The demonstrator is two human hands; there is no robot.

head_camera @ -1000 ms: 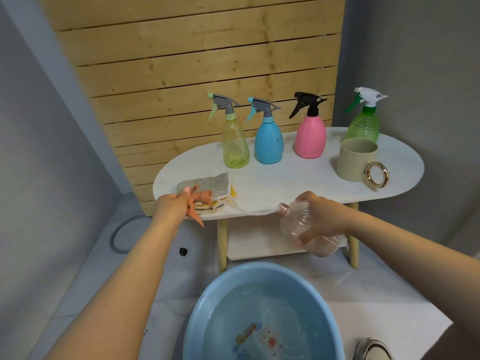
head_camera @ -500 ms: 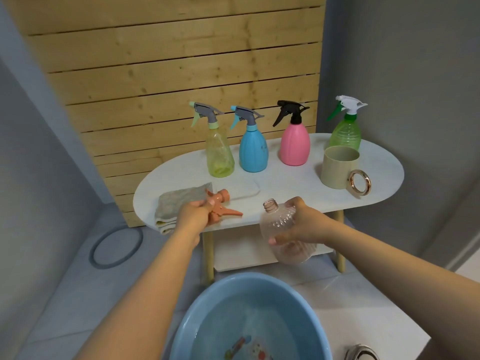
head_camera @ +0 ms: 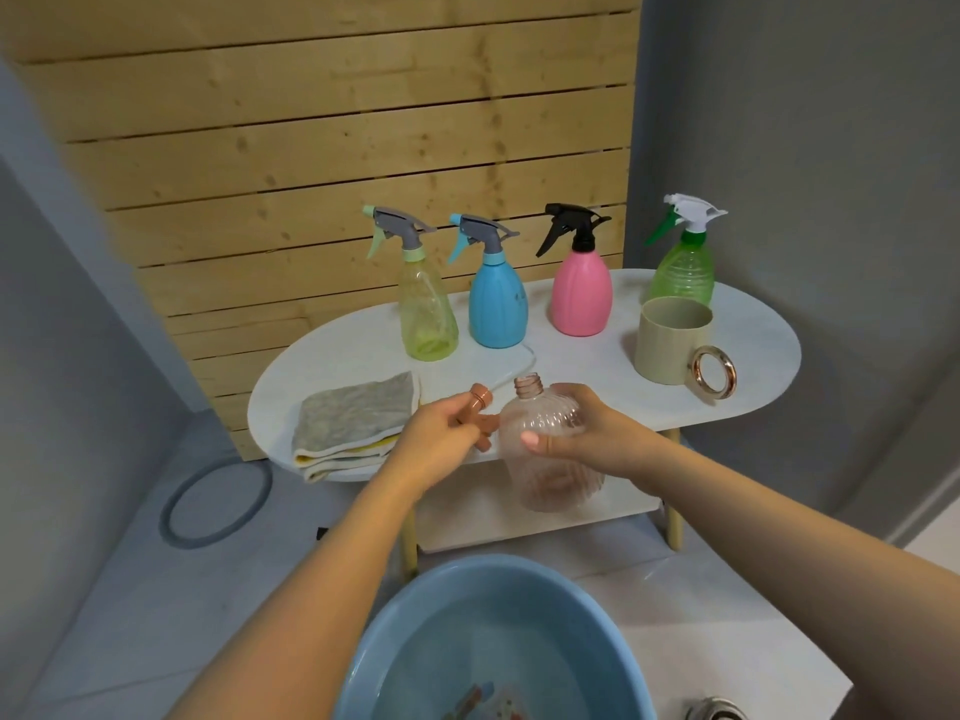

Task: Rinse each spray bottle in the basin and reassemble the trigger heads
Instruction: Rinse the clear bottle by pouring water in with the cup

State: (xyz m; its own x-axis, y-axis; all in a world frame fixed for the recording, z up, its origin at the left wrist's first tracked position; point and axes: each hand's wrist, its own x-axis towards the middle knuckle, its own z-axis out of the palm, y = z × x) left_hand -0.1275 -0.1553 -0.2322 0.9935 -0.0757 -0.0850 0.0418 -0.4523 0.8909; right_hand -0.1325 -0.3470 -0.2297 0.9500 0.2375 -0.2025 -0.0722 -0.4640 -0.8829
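Note:
My right hand grips a clear pinkish ribbed bottle, its open threaded neck pointing up and left. Close to the left of that neck, my left hand holds an orange trigger head, with a thin clear dip tube arching up over the table. Both are in the air at the front edge of the white oval table. Below them, a blue basin with water sits on the floor. Four assembled spray bottles stand at the table's back: yellow-green, blue, pink, green.
A folded grey cloth lies on the table's left end. A beige mug with a gold ring handle stands at the right. A grey ring lies on the floor at left. A metal drain shows beside the basin. Wooden slats back the table.
My left hand lifted the orange trigger head off the cloth and brought it right, up to the bottle's neck. My right hand turned the bottle more upright.

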